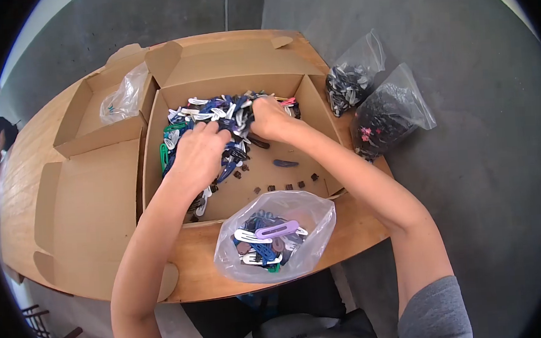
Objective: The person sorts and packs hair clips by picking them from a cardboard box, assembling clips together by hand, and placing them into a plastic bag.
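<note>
A large cardboard box holds a heap of snap hair clips in navy, white, black and green. My left hand is over the heap's near left side, fingers curled down onto clips. At the heap's right side, my right hand has its fingers closed around some clips, slightly blurred; its fingertips are partly hidden. A navy clip lies apart on the box floor, near several tiny brown claw clips. Close to my body, an open plastic bag contains more clips, including a lilac one.
A second open cardboard box with a crumpled plastic bag inside stands left. Two clear bags, one of black and white clips and one of dark pieces, sit at the wooden table's right edge. Another person appears far left.
</note>
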`<state>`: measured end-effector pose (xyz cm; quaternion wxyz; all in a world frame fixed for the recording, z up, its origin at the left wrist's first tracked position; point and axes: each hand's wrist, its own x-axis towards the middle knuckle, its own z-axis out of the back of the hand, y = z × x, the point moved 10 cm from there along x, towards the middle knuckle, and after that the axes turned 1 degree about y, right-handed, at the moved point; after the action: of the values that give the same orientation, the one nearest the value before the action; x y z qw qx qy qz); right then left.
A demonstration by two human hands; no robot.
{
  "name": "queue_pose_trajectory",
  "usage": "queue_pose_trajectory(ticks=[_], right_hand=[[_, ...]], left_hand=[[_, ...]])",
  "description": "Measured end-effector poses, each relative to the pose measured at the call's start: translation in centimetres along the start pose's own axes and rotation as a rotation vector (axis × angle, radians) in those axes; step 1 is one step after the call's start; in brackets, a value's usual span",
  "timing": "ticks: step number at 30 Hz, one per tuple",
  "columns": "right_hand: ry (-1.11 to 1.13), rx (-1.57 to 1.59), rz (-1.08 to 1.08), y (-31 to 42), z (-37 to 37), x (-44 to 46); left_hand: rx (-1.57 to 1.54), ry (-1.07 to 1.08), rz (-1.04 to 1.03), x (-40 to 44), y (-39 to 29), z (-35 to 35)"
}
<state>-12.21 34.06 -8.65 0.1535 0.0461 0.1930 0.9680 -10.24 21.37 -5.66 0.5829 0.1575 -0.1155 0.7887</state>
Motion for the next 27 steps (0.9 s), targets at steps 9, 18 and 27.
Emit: queue_pose_trajectory(ticks=[9, 18, 27], right_hand=[[-0.137, 0.011, 0.151, 4.6, 1.0, 0.9], [-0.024, 0.227, 0.253, 0.4, 4.2, -1.1], [0.095, -0.154, -0.019, -3.7, -0.2, -3.4]], left_hand=[[0.101, -0.094, 0.087, 0.0, 0.9, 0.9], [0.088, -0.078, 0.135, -0.3, 1.3, 1.0], [-0.152, 0.017, 0.133, -0.2, 0.4, 0.6]])
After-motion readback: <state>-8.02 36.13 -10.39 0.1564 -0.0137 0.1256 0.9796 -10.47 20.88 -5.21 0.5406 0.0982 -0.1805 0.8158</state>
